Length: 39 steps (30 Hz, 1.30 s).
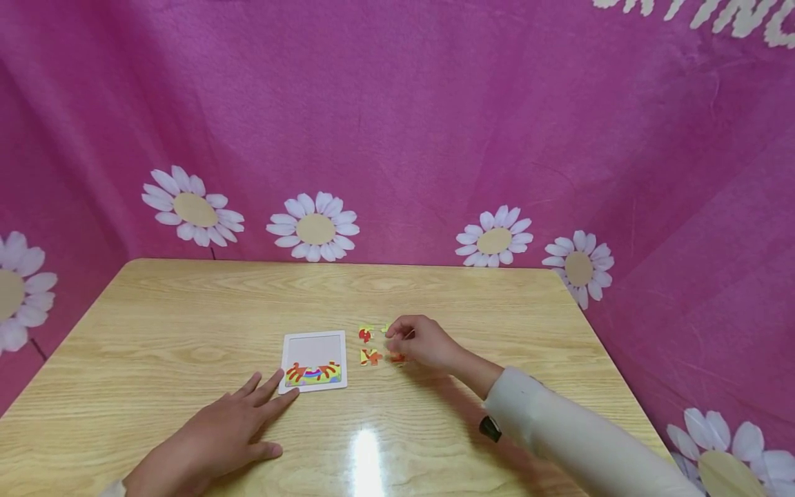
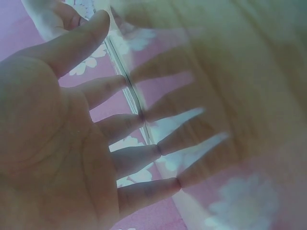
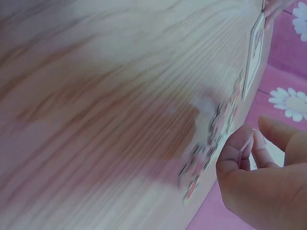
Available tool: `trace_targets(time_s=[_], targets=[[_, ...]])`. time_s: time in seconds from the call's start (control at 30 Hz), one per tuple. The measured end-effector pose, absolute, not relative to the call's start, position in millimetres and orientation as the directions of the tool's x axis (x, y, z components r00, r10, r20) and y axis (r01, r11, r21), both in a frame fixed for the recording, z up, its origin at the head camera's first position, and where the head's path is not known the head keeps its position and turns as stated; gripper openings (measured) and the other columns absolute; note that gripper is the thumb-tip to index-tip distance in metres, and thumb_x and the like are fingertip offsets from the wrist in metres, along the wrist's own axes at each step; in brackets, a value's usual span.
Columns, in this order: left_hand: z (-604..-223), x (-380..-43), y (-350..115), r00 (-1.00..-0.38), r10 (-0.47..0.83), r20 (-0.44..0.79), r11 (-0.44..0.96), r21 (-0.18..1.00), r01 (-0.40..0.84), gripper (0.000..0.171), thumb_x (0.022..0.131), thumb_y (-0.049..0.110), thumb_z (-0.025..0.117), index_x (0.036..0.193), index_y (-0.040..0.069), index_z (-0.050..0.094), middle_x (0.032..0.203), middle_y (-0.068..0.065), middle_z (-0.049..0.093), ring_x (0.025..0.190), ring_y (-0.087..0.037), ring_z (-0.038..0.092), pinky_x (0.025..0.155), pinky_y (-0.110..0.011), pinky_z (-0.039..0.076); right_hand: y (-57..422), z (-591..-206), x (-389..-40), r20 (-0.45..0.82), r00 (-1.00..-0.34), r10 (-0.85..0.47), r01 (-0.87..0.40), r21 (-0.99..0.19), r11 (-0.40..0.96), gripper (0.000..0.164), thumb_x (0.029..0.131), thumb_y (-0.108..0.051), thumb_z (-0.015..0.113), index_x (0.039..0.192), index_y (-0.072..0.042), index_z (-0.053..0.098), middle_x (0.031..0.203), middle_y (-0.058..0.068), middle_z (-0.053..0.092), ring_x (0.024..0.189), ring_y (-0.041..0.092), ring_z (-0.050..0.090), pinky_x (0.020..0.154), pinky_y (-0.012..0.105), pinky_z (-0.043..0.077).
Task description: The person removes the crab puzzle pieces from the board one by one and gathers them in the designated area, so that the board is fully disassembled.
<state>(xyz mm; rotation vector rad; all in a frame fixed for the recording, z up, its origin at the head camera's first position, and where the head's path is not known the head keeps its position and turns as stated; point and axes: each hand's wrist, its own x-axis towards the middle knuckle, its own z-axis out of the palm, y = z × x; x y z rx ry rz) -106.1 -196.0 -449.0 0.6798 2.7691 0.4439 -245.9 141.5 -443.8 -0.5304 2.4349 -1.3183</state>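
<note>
A white square puzzle frame (image 1: 314, 335) lies on the table, its lower part filled with a yellow, red and blue picture. My left hand (image 1: 226, 424) rests flat with spread fingers, fingertips touching the frame's lower left corner. In the left wrist view the left palm (image 2: 57, 143) shows, fingers straight. Right of the frame lie several loose puzzle pieces (image 1: 371, 357), yellow and red. My right hand (image 1: 425, 342) hovers over the rightmost ones and partly hides them. Its fingers (image 3: 232, 148) are bent, the thumb close to the index finger; whether a piece is between them is unclear.
The light wooden table (image 1: 186, 297) reaches a pink cloth backdrop (image 1: 397, 124) printed with white daisies. A small dark object (image 1: 490, 429) shows beneath the right sleeve (image 1: 546, 421). Light glares off the table's front.
</note>
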Motion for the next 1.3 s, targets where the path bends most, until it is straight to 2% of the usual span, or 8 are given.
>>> trace_targets(time_s=[0.23, 0.67, 1.03, 1.3], targets=[[-449, -107, -196, -0.857, 0.486, -0.173, 0.844, 0.349, 0.409, 0.079, 0.087, 0.05, 0.077, 0.155, 0.022, 0.049, 0.167, -0.015, 0.033, 0.148, -0.053, 0.031, 0.103, -0.071, 0.042, 118, -444, -242, -0.105, -0.857, -0.505, -0.184, -0.852, 0.49, 0.012, 0.094, -0.004, 0.072, 0.105, 0.002, 0.071, 0.079, 0.0, 0.062, 0.065, 0.012, 0.056, 0.056, 0.023, 0.047], [-448, -107, -196, -0.858, 0.483, -0.175, 0.846, 0.344, 0.407, 0.078, 0.087, 0.051, 0.077, 0.155, 0.023, 0.05, 0.167, -0.014, 0.033, 0.148, -0.053, 0.031, 0.104, -0.072, 0.041, 70, -441, -234, -0.087, -0.807, -0.585, -0.255, -0.841, 0.477, 0.011, 0.094, -0.005, 0.074, 0.103, 0.0, 0.072, 0.08, -0.004, 0.061, 0.072, 0.005, 0.053, 0.062, 0.018, 0.044], [-450, -107, -196, -0.856, 0.494, -0.15, 0.842, 0.329, 0.428, 0.077, 0.087, 0.051, 0.077, 0.154, 0.022, 0.051, 0.166, -0.014, 0.035, 0.146, -0.053, 0.034, 0.102, -0.071, 0.043, 31, -443, -223, -0.101, -0.79, -0.604, -0.254, -0.843, 0.473, 0.011, 0.092, -0.005, 0.077, 0.102, -0.002, 0.073, 0.079, -0.007, 0.063, 0.073, 0.003, 0.056, 0.069, 0.018, 0.045], [-450, -105, -197, -0.85, 0.512, -0.121, 0.831, 0.322, 0.455, 0.077, 0.087, 0.049, 0.077, 0.153, 0.02, 0.052, 0.165, -0.016, 0.036, 0.145, -0.054, 0.036, 0.1, -0.07, 0.045, 14, -451, -218, -0.08, -0.784, -0.615, -0.316, -0.802, 0.507, 0.01, 0.088, -0.003, 0.08, 0.095, -0.007, 0.074, 0.077, -0.009, 0.066, 0.07, -0.002, 0.056, 0.071, 0.016, 0.045]])
